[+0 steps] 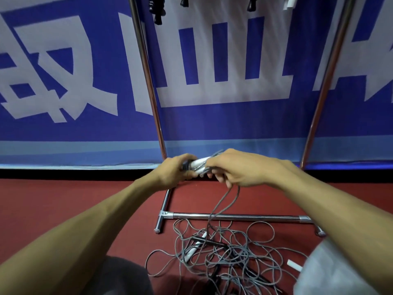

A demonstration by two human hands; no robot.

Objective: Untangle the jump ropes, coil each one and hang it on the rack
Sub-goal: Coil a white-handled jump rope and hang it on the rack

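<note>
My left hand [174, 173] is curled round the dark rubbery end of a pair of smooth white plastic handles [196, 165], held level in front of me. My right hand [240, 169] is closed over their other end, its fingers gripping thin grey cord [221, 205] bunched against them. From that hand the cord drops in two slack strands to a tangle [223, 252] of the same wiry grey cord, which lies in loose overlapping loops on the floor [63, 199] with slim white and black handles buried in it. The floor is a flat, matte red. The tangle lies just in front of the rack [234, 217], made of shiny chrome tubes: a low crossbar and two uprights. Black handles [158, 11] hang at the top edge. Behind the rack hangs a blue banner [212, 124] printed with large white characters.
</note>
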